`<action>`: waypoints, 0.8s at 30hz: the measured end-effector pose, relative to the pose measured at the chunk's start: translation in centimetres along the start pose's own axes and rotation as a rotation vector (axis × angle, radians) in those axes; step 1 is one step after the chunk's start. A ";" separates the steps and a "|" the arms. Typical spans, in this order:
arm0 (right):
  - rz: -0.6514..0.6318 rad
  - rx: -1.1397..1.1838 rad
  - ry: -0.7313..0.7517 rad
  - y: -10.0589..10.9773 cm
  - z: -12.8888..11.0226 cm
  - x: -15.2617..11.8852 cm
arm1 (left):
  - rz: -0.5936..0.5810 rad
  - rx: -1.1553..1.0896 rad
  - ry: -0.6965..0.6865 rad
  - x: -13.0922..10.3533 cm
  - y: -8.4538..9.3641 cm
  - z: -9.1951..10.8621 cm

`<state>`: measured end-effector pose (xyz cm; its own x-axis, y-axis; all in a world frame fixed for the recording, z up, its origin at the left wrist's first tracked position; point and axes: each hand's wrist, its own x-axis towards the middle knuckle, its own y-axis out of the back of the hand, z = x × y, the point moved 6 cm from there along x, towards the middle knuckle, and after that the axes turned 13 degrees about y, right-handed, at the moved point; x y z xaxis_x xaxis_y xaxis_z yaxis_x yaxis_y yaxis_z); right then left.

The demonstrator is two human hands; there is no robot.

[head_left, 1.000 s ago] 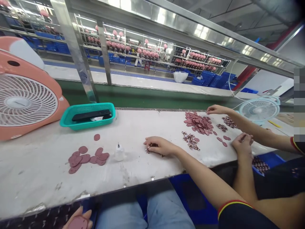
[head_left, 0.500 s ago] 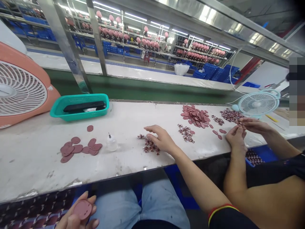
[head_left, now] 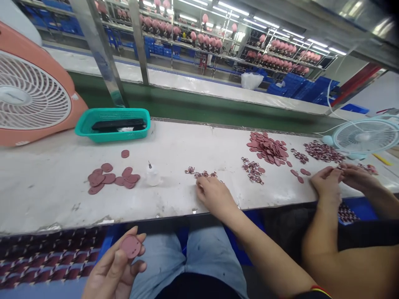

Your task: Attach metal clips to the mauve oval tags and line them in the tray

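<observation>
At the frame's lower left, I'm watching the left hand [head_left: 114,270] pinching a pink disc [head_left: 131,246]; at centre, the right hand [head_left: 215,196], spread earlier, is now curling its fingers at small brown pieces [head_left: 205,174]. Whether they're pinching one, I can't tell; both hands are now engaging parts.

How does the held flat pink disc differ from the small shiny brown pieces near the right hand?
The flat round pink disc sits in the left hand; the small shiny brown pieces lie on the white table. The disc is larger and matte; each piece is smaller and glints.
</observation>
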<state>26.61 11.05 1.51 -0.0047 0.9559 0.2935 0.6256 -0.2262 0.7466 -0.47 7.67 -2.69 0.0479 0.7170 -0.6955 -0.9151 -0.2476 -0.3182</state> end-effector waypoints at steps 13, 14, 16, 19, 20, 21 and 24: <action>-0.083 1.163 -0.147 -1.1 -7.2 -4.0 | -0.272 0.035 0.288 -2.3 -3.4 -0.9; -0.093 1.147 -0.122 -1.3 -7.7 -4.0 | -0.319 0.040 0.295 -2.3 -3.4 -0.9; -0.119 1.111 -0.098 -1.5 -8.6 -4.0 | -0.412 0.052 0.289 -2.3 -3.4 -0.9; -0.131 1.001 -0.064 -1.5 -9.5 -3.8 | -0.502 0.073 0.247 -2.4 -3.3 -0.7; -0.132 0.947 -0.032 -1.4 -9.9 -3.6 | -0.513 0.079 0.241 -2.5 -3.2 -0.7; -0.138 0.892 0.005 -1.3 -10.2 -3.4 | -0.517 0.081 0.238 -2.5 -3.1 -0.7; -0.178 0.764 0.098 -1.1 -11.2 -2.9 | -0.522 0.071 0.248 -2.4 -2.8 -0.9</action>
<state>17.23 6.46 6.49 -0.2011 0.9370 0.2858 0.9715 0.1534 0.1806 2.39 6.07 -0.72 0.5841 0.5561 -0.5913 -0.7696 0.1477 -0.6213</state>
